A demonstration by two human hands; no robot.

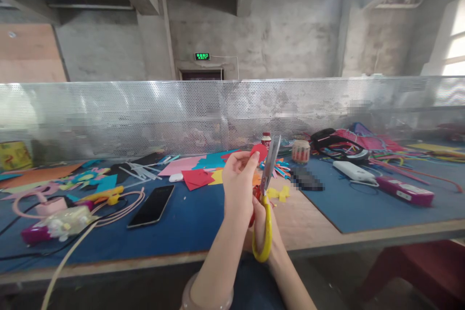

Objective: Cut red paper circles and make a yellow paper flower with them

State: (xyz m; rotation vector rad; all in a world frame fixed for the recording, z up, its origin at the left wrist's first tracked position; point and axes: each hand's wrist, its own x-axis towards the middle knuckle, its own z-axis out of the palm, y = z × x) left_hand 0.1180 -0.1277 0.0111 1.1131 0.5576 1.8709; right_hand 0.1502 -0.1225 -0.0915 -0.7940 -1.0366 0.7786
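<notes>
My left hand point(240, 174) is raised above the table, its thumb and fingers pinching a small piece of red paper point(259, 150) with a rounded edge. Just right of it and lower, my right hand point(260, 220) grips a pair of scissors point(268, 227) with yellow handles. The scissors' metal blades point upward beside the red paper and look slightly parted. Part of my right hand is hidden behind my left wrist. Something red shows between the two hands; I cannot make out its shape. Behind them lie yellow paper scraps point(279, 193).
A phone point(151, 206) and red paper sheets point(196, 179) lie to the left, near cables and a power strip point(60, 223). To the right are a white power bank point(354, 171), a purple power strip point(405, 190) and a jar point(301, 151). A perforated metal screen point(145, 116) bounds the table's back.
</notes>
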